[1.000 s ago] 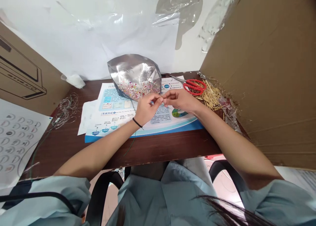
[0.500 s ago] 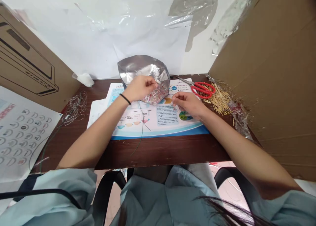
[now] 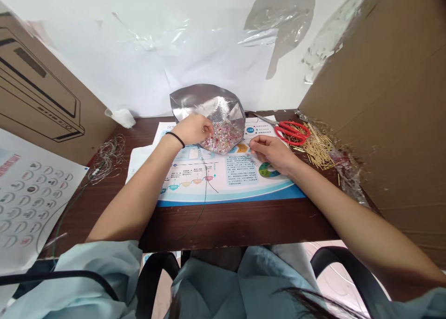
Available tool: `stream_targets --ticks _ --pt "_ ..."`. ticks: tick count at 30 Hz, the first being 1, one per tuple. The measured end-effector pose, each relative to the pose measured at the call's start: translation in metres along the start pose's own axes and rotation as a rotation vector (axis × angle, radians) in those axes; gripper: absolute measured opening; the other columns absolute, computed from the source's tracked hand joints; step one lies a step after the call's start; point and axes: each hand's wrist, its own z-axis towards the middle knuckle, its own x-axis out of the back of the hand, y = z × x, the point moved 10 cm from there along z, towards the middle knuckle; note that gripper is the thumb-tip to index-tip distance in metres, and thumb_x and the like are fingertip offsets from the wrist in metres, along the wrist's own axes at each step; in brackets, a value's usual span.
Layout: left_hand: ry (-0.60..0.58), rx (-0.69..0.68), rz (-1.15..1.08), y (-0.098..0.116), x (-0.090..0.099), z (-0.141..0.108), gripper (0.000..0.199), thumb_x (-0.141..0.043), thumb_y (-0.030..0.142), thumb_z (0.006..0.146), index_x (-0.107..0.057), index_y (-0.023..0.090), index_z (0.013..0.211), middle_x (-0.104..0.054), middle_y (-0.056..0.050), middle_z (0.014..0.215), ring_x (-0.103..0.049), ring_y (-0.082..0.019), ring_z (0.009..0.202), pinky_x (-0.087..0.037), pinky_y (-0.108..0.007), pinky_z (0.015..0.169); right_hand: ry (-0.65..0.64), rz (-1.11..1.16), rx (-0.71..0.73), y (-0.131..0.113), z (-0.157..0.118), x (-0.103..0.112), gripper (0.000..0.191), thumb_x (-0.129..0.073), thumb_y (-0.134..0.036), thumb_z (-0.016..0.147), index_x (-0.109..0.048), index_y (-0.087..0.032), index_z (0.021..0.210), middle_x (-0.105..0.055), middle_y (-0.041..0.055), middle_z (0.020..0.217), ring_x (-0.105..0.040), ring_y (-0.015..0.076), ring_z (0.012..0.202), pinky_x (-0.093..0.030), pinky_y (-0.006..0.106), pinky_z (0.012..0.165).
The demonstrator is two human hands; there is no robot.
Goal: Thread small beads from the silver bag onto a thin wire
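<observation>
A silvery bag [image 3: 205, 96] stands with its mouth spread, and a heap of tiny pink, red and white beads [image 3: 225, 137] shows in it. My left hand [image 3: 195, 129], with a black band on its wrist, is at the bag's front left, its fingertips pinched together beside the beads. What lies between those fingers is too small to name. To the right of the bag, my right hand [image 3: 272, 151] is closed in a pinch above the printed sheet [image 3: 240, 170]. Faint small specks show below its fingertips; what it grips is unclear. A dark thread [image 3: 205, 184] trails from below the bag toward the table edge.
Red-handled scissors [image 3: 292, 132] lie at the right by a pile of thin gold sticks [image 3: 317, 147] and crumpled clear plastic [image 3: 351, 184]. Tangled wire [image 3: 109, 158] is at the left. Cardboard walls [image 3: 390, 100] flank the dark table [image 3: 237, 221].
My left hand has drawn slightly left and down from over the beads, uncovering more of them. The right hand keeps its pinch. The whole view has shifted a little.
</observation>
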Motion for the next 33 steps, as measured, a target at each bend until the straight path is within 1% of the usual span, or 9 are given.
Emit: stream_targets --ticks 6,9,12,17,22,26,28,30,33 --pt "-0.096 -0.063 0.114 0.003 -0.002 -0.004 0.01 -0.064 0.014 0.063 -0.072 0.02 0.065 -0.065 -0.002 0.072 -0.055 -0.014 0.067 -0.04 -0.025 0.067 0.0 0.009 0.004 0.0 0.001 0.0 0.018 -0.07 -0.032 0.075 -0.057 -0.021 0.075 -0.057 -0.0018 0.064 -0.028 0.0048 0.043 -0.013 0.026 0.042" --pt "-0.132 -0.109 0.086 0.005 -0.003 -0.006 0.009 -0.068 0.014 0.059 -0.072 0.021 0.062 -0.064 -0.001 0.068 -0.053 -0.014 0.064 -0.04 -0.025 0.065 0.005 0.0 -0.014 0.001 0.001 -0.001 0.018 -0.071 -0.033 0.075 -0.057 -0.021 0.075 -0.058 -0.0017 0.065 -0.028 0.0049 0.044 -0.013 0.026 0.042" --pt "-0.155 -0.085 0.042 0.002 -0.008 -0.004 0.009 -0.071 0.012 0.055 -0.072 0.02 0.059 -0.062 -0.001 0.063 -0.05 -0.013 0.06 -0.038 -0.024 0.063 0.012 -0.004 -0.02 0.001 0.001 0.0 0.017 -0.07 -0.032 0.075 -0.058 -0.021 0.076 -0.058 -0.0017 0.064 -0.029 0.0052 0.044 -0.014 0.026 0.042" --pt "-0.147 -0.021 0.063 -0.002 -0.013 -0.003 0.011 -0.072 0.009 0.052 -0.07 0.019 0.056 -0.06 -0.001 0.061 -0.046 -0.012 0.057 -0.037 -0.025 0.062 -0.004 -0.012 0.008 0.002 0.002 0.001 0.013 -0.068 -0.03 0.079 -0.059 -0.02 0.076 -0.056 -0.0014 0.064 -0.029 0.0055 0.044 -0.015 0.026 0.043" --pt "-0.146 -0.033 0.054 -0.003 -0.014 -0.004 0.009 -0.069 0.01 0.056 -0.068 0.02 0.055 -0.059 -0.001 0.062 -0.047 -0.013 0.059 -0.036 -0.025 0.062 -0.01 -0.027 0.004 0.003 0.001 0.0 0.015 -0.068 -0.033 0.081 -0.058 -0.021 0.076 -0.053 -0.002 0.061 -0.028 0.0064 0.044 -0.015 0.026 0.043" --pt "-0.151 -0.02 0.027 -0.005 -0.017 -0.003 0.01 -0.071 0.01 0.054 -0.068 0.02 0.056 -0.056 -0.001 0.06 -0.046 -0.014 0.061 -0.036 -0.026 0.065 -0.001 -0.037 0.007 -0.001 0.0 -0.001 0.018 -0.07 -0.033 0.08 -0.057 -0.021 0.075 -0.053 -0.0017 0.063 -0.028 0.0056 0.044 -0.016 0.026 0.043" --pt "-0.145 -0.013 0.039 -0.005 -0.017 -0.003 0.01 -0.072 0.011 0.054 -0.067 0.019 0.056 -0.055 -0.001 0.059 -0.045 -0.014 0.06 -0.035 -0.026 0.064 0.002 -0.04 -0.004 -0.002 0.0 -0.001 0.017 -0.069 -0.032 0.08 -0.058 -0.021 0.075 -0.054 -0.0016 0.064 -0.029 0.0052 0.044 -0.016 0.026 0.043" --pt "-0.126 -0.007 0.064 -0.002 -0.013 -0.004 0.007 -0.071 0.013 0.057 -0.066 0.018 0.054 -0.055 -0.001 0.06 -0.045 -0.013 0.059 -0.035 -0.027 0.064 0.001 -0.037 -0.011 -0.002 -0.001 -0.002 0.014 -0.068 -0.029 0.081 -0.059 -0.02 0.075 -0.055 -0.0015 0.064 -0.029 0.0049 0.044 -0.015 0.026 0.043" --pt "-0.054 -0.032 0.046 0.007 0.002 -0.006 0.004 -0.069 0.019 0.062 -0.067 0.018 0.059 -0.059 -0.001 0.065 -0.049 -0.012 0.061 -0.037 -0.025 0.064 -0.004 -0.036 0.002 -0.002 0.0 -0.002 0.012 -0.066 -0.028 0.081 -0.059 -0.02 0.075 -0.054 -0.0021 0.063 -0.029 0.0048 0.044 -0.015 0.026 0.043"
